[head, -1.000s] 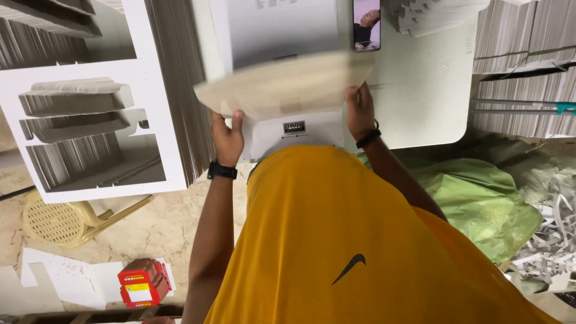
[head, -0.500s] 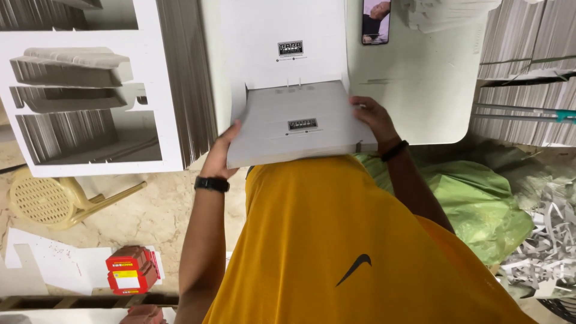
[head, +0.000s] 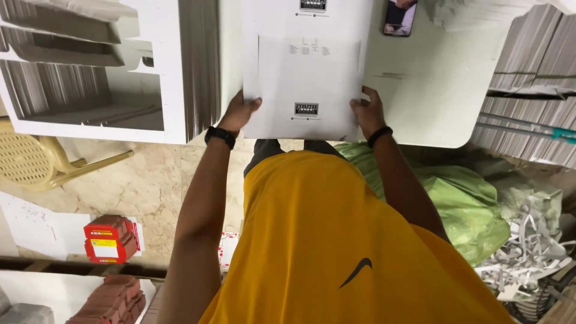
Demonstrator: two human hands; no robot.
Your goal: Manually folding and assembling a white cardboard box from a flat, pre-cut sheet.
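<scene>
The left hand (head: 240,112) grips the near left corner of a flat white die-cut cardboard sheet (head: 309,78), thumb lying on its top face. The right hand (head: 367,111) clasps the near right corner in the same way. The sheet lies flat on the white tabletop (head: 432,84), squared over another white sheet beneath it. A dark smartphone (head: 400,16) rests on the tabletop just beyond the sheet's far right corner. Left of the sheet stands a tall stack of white die-cut cardboard blanks (head: 180,72). On the marble floor (head: 150,180) below lie small red cartons (head: 109,238), near a yellow plastic chair (head: 36,159). A green plastic bag (head: 462,198) sits under the tabletop on the right.
</scene>
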